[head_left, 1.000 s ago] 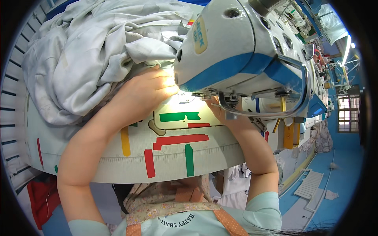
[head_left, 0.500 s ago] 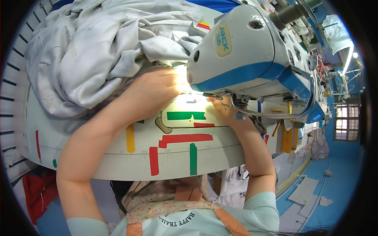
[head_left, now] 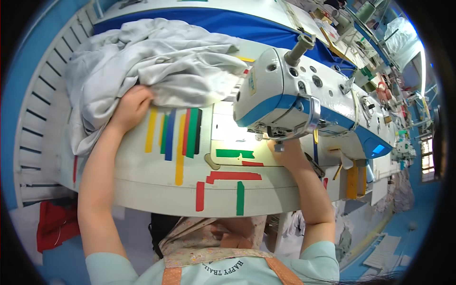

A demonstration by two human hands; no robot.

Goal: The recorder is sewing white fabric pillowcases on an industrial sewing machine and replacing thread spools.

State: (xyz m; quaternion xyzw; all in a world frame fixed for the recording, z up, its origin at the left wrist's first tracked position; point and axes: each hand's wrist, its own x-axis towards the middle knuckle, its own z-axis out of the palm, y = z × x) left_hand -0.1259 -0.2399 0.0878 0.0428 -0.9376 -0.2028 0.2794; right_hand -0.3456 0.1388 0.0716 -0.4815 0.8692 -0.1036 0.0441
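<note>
A large heap of light grey, satiny cloth [head_left: 190,71] lies on the left half of the sewing table [head_left: 142,190]. My left hand [head_left: 133,107] is closed at the heap's near edge, its curled fingers gripping the cloth. Right of the heap stands a white and blue sewing machine [head_left: 285,90], its lamp lighting the needle plate [head_left: 228,133]. Beside the needle area, under the machine head, is my right hand [head_left: 289,154]. The machine's parts cover most of its fingers, and I cannot make out anything in them.
Strips of coloured tape [head_left: 179,147] mark the table left of the plate, with more near the front edge. A blue cloth [head_left: 166,19] lies behind the heap. A slatted white rack [head_left: 35,118] borders the left side. Red fabric [head_left: 57,225] hangs low at the left.
My left hand has moved left from the needle to the heap's near edge. Cloth has shifted away, uncovering tape strips. The right hand stays near the needle. The whole view has shifted.
</note>
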